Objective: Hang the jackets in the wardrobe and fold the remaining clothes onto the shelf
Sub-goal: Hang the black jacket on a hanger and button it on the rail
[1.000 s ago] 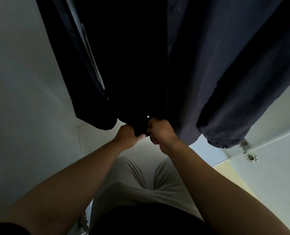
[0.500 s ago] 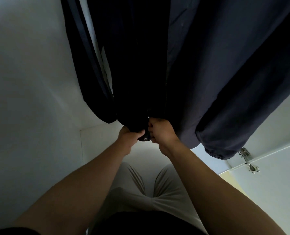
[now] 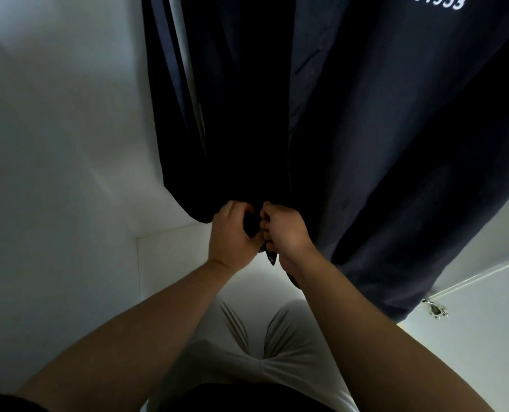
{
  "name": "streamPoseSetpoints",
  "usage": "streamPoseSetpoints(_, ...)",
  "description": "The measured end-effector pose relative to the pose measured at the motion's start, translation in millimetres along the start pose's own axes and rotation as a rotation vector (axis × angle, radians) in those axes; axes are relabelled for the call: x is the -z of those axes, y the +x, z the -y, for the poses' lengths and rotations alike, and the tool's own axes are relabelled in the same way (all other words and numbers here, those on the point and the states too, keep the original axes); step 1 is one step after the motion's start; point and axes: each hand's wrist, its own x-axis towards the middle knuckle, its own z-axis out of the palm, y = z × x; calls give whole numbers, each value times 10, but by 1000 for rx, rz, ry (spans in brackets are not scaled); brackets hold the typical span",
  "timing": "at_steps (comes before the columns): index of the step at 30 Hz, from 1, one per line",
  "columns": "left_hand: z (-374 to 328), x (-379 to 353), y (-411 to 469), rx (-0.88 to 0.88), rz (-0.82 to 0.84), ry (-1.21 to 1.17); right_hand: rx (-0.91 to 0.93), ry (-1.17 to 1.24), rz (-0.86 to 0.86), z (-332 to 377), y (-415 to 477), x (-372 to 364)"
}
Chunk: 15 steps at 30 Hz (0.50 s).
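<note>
A dark navy fabric jacket (image 3: 366, 138) is hanging inside the white-panelled wardrobe (image 3: 54, 150), with its hem at hand level.

Risk: the two front edges are meeting in deep shadow, so the zipper ends may be misaligning. A hard tug from here could drag the jacket off its hanger, which is out of view. A small dark tab (image 3: 272, 258), likely the zipper pull, is dangling just below the knuckles and could be slipping free.

The left hand (image 3: 232, 236) is curling round one front edge at the hem. The right hand (image 3: 287, 233) is pinching the other edge, knuckles nearly touching. Both forearms are reaching up and forward, wrists close together.
</note>
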Motion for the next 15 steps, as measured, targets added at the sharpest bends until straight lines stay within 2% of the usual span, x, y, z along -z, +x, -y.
streamPoseSetpoints(8,-26,-43,177,43,44,-25,13,0,-4,116,-121,14)
streamPoseSetpoints(12,-29,-35,210,133,77,-75,199,46,30,428,-217,-14)
streamPoseSetpoints(15,-105,13,284,136,65,-97,275,94,52,587,-284,2)
